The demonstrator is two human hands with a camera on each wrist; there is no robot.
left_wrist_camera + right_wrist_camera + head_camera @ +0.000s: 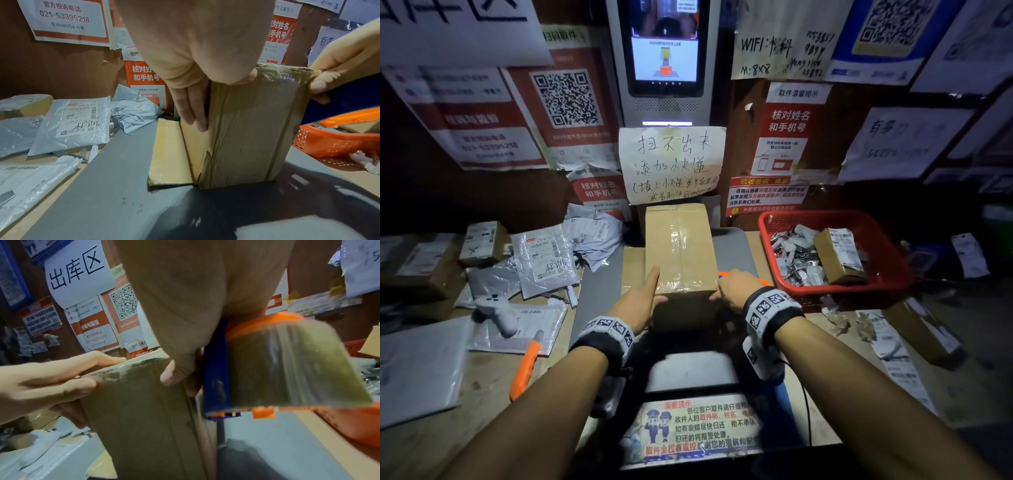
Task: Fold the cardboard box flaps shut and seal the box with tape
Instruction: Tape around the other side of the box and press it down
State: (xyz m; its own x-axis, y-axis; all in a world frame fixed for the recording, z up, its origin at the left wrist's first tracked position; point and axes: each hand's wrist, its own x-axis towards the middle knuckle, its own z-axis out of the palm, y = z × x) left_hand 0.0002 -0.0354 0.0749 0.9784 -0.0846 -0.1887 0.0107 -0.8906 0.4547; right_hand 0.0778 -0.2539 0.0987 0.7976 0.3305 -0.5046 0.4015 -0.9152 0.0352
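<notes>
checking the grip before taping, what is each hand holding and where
Both hold the cardboard box at its near end: left hand flat against the left side, right hand at the near right top corner.

Counter: grey mat, cardboard box, red basket, mailers, orange cutter.

— Where am I working?
— A parcel pickup station: I see a wall scanner kiosk, QR-code posters, labelled mailer bags across the desk, and a red basket holding a small parcel.
</notes>
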